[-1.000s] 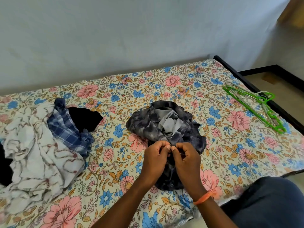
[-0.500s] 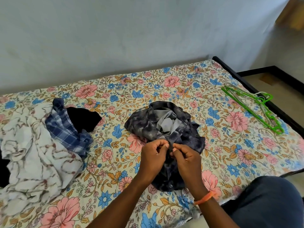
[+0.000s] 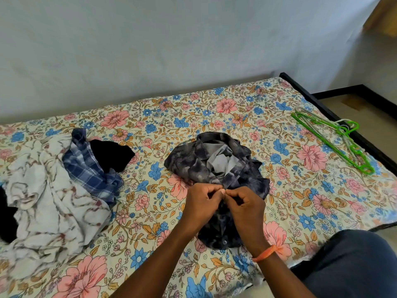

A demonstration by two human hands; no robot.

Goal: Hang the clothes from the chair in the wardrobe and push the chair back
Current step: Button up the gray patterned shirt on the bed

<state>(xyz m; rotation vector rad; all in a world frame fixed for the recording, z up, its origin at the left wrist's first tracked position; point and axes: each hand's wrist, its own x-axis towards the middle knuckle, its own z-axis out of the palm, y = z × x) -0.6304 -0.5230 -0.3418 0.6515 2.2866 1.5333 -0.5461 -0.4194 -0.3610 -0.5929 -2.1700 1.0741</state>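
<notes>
Pinching: both hands meet at the front edge of the dark tie-dye shirt [image 3: 217, 166], fingertips touching.
Left hand: left hand [image 3: 203, 204] curled, thumb and fingers nipping a fold of the shirt fabric.
Right hand: right hand [image 3: 247, 206] curled likewise, nipping the same fold from the other side; an orange wristband [image 3: 265, 253] sits on that wrist.
Knee: a leg in dark trousers [image 3: 354, 265] shows at the lower right, beside the bed edge.
Shirt position: crumpled in a heap mid-bed on the floral bedsheet [image 3: 150, 222], a button visible on the near part below the hands, grey lining showing in the middle of the heap.
Left pile: a white patterned garment [image 3: 43, 201] lies at the left edge, with a blue checked shirt [image 3: 90, 168] on it and a black garment [image 3: 109, 153] touching the checked one.
Hangers: green hangers [image 3: 335, 140] lie flat at the far right of the bed, well apart from the shirt, near the black bed frame [image 3: 322, 104].
Background: a pale wall [image 3: 171, 50] runs behind the bed.
</notes>
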